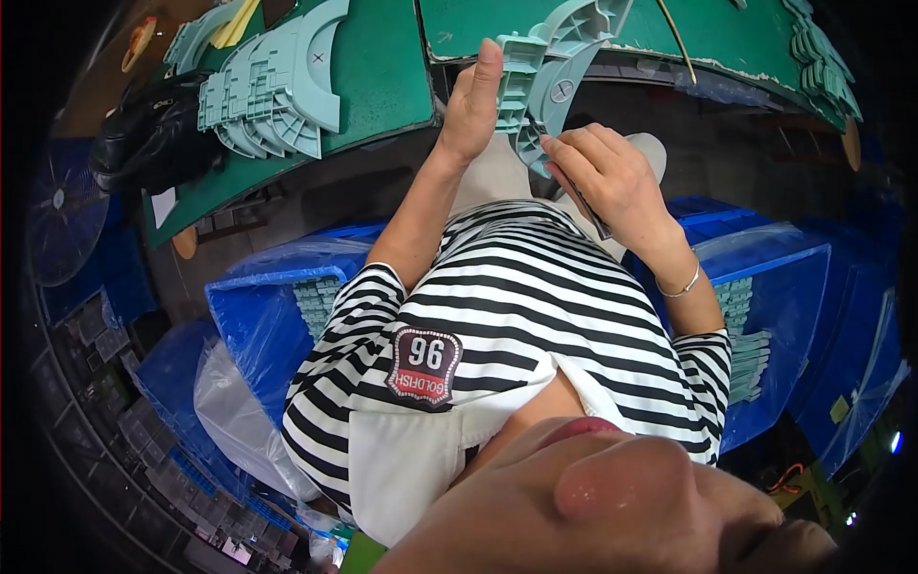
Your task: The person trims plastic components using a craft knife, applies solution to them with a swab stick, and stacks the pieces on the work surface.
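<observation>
My left hand (470, 107) is closed around the edge of a pale green moulded plastic part (557, 91), its thumb pointing up along the ribbed side. The part has a curved arm and a round mark, and is held over my lap at the table's edge. My right hand (612, 177) is closed around a thin, dark, flat tool (591, 212) that looks like a trimming knife; its handle sticks out below the palm. The fingertips are at the part's lower curved end. Whether the tool's tip touches the plastic is hidden.
Similar green parts (277, 91) are stacked on the green table (382, 67) at left, beside a black bag (143, 134). More parts (822, 62) lie at far right. Lined blue bins (253, 297) with parts stand on both sides of me. A fan (62, 198) is at far left.
</observation>
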The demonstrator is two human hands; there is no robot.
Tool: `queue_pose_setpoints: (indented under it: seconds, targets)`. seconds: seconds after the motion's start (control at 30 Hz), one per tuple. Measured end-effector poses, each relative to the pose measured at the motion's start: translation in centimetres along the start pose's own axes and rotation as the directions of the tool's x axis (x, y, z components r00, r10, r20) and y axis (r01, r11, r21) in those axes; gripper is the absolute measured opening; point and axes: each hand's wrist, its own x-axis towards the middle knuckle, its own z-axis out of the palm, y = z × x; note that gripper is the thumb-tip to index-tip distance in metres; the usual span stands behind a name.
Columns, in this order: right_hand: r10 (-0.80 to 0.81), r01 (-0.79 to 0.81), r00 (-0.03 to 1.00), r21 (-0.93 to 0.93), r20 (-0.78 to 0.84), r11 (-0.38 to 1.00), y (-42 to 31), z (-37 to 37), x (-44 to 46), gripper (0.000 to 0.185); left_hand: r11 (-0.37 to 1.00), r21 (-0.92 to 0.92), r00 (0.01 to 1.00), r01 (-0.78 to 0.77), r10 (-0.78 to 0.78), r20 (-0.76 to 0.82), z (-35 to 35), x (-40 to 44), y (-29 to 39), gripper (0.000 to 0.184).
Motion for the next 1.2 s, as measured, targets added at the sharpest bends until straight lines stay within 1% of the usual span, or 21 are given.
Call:
queue_pose_setpoints:
  seconds: [0.17,0.37,0.47,0.67,0.77,0.87,0.97,1.07,1.2]
  targets:
    - [-0.022,0.022,1.000,0.007,0.003,1.000,0.4,0.1,-0.1,0.024,0.999,-0.039,1.000,0.024,-0.024,-0.009,-0.4,0.2,-0.7,0.066]
    - [-0.004,0.003,1.000,0.047,0.021,0.999,0.7,0.0,-0.1,0.022,0.996,-0.068,0.997,0.051,-0.054,-0.049,0.7,-0.1,0.6,0.065]
    - [0.038,-0.041,0.999,0.075,0.035,0.996,0.5,-0.3,0.1,0.022,1.000,0.009,1.000,-0.009,0.008,0.027,-0.2,0.1,-0.8,0.064]
    - [0.022,-0.022,1.000,0.032,0.013,0.999,0.7,0.6,0.0,0.020,0.997,0.071,1.000,-0.020,0.019,0.021,-0.1,0.1,-0.6,0.065]
    - [0.008,-0.008,1.000,0.058,0.001,0.998,0.9,0.5,0.0,0.020,1.000,0.000,1.000,-0.001,0.001,-0.004,-0.2,0.3,-0.7,0.066]
    - [0.031,-0.032,0.999,0.090,0.022,0.995,0.9,0.2,0.0,0.020,1.000,0.014,1.000,-0.002,0.002,-0.002,0.0,0.1,-0.5,0.067]
    - [0.066,-0.069,0.997,0.107,0.032,0.992,0.9,0.1,0.0,0.019,1.000,-0.019,1.000,0.003,-0.003,0.015,0.0,0.1,-0.5,0.067]
    - [0.062,-0.065,0.997,0.094,0.034,0.993,0.8,0.2,0.0,0.019,0.999,0.046,0.998,-0.022,0.019,0.056,-0.4,0.0,-1.1,0.066]
    - [0.029,-0.030,0.999,0.033,0.023,0.999,0.8,0.6,-0.1,0.021,0.993,0.104,0.996,-0.053,0.045,0.077,-0.8,0.1,-1.7,0.065]
